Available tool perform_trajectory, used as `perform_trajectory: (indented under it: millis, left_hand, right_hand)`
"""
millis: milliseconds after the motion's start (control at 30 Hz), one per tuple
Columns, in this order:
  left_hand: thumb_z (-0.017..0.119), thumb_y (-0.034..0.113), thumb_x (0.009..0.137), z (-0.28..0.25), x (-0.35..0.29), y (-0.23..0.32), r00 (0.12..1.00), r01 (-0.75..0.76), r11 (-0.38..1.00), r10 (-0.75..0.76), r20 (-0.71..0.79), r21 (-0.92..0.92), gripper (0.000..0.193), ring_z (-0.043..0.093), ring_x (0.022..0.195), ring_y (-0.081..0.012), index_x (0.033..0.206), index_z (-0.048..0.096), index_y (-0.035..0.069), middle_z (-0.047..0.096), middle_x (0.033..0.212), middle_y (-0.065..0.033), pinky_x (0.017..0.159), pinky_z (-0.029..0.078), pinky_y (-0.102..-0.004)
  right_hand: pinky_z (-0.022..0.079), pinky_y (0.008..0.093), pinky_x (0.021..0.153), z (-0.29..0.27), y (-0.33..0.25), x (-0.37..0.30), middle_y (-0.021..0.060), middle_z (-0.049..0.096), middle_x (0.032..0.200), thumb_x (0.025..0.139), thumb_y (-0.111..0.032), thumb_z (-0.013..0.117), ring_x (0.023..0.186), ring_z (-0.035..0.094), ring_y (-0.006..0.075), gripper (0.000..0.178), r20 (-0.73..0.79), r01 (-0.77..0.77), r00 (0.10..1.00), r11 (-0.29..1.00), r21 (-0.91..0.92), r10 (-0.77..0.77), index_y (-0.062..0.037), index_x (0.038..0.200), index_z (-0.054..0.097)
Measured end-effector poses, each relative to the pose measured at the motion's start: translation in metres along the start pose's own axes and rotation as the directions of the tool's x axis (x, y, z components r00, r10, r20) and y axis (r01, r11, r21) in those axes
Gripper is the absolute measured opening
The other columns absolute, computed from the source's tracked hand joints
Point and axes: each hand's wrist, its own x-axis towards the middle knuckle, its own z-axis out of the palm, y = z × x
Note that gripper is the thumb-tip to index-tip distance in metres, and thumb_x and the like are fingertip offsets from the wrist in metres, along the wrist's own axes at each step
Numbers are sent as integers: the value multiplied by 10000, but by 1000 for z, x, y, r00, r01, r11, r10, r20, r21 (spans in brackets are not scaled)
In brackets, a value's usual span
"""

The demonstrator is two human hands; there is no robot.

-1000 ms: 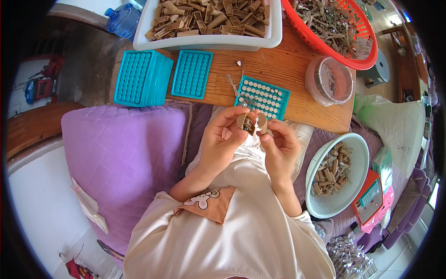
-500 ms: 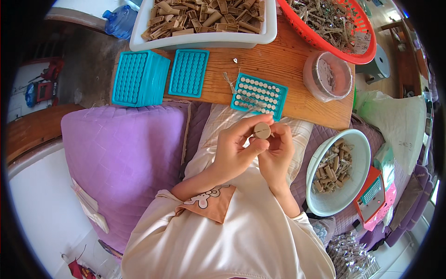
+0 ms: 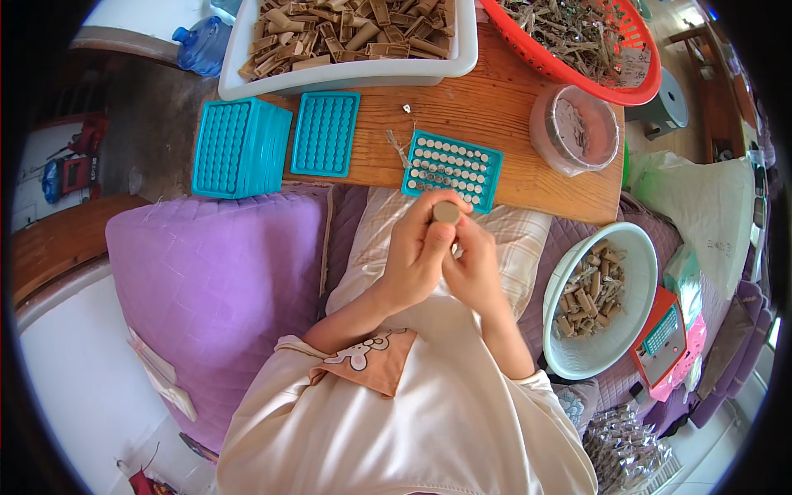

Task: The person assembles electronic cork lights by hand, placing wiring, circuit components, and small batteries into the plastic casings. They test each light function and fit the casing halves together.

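A short tan plastic cylinder is held in front of my chest, its round end facing up. My left hand wraps it from the left, with the thumb pressed along its near side. My right hand is closed against it from the right, fingers curled and partly hidden behind my left. Just beyond my fingers, a teal tray lies on the table edge, holding rows of small round whitish pieces, some of them greyer. Loose clear threads lie by the tray's left side.
The wooden table carries a white tub of tan half-shells, a red basket of stringy parts, a clear round container, a teal tray stack and a single teal tray. A pale basin holds tan cylinders at right.
Both hands have shifted slightly left and up with the cylinder. The split line across its round end no longer shows, and my left fingers now wrap further around it.
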Motion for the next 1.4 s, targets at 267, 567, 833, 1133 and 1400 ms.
perform_trajectory:
  millis: [267,567,833,1133,1400]
  left_hand:
    - [387,409,852,-42,10,-7,983,167,820,-180,30,-547,450,483,703,-118,1087,379,26,473,840,-57,577,410,-248]
    - [488,221,826,-21,6,-9,904,415,511,-324,279,-753,314,454,944,-140,1110,403,117,462,949,-26,774,436,-315]
    - [511,132,812,-12,3,-12,873,461,282,-317,371,-841,303,440,1026,-175,1094,410,180,452,1018,-20,797,458,-363]
    - [498,133,820,-15,6,-7,836,470,130,-383,393,-873,316,474,1025,-244,1118,394,131,460,1026,-64,629,545,-300]
    - [494,172,827,-16,2,-10,813,495,94,-403,421,-864,297,541,918,-213,1105,406,112,492,997,-59,569,537,-272]
  right_hand:
    - [437,292,590,-131,15,67,117,585,713,739,-92,550,633,566,205,144,-284,-149,959,817,-557,-19,-7,854,561]
    - [448,396,685,-172,77,142,192,583,817,684,-135,558,780,568,313,180,3,-96,965,365,-926,263,-27,825,587]
    - [449,387,661,-176,59,137,160,596,790,671,-109,556,748,575,310,149,-116,-84,992,466,-881,-40,-37,800,579]
    - [458,271,573,-185,48,117,77,606,713,670,-86,580,627,581,151,201,-241,-258,960,788,-559,143,-40,866,580]
    - [421,223,533,-186,47,110,46,575,739,716,-29,511,621,527,93,210,-240,-226,961,893,-390,138,-8,919,564]
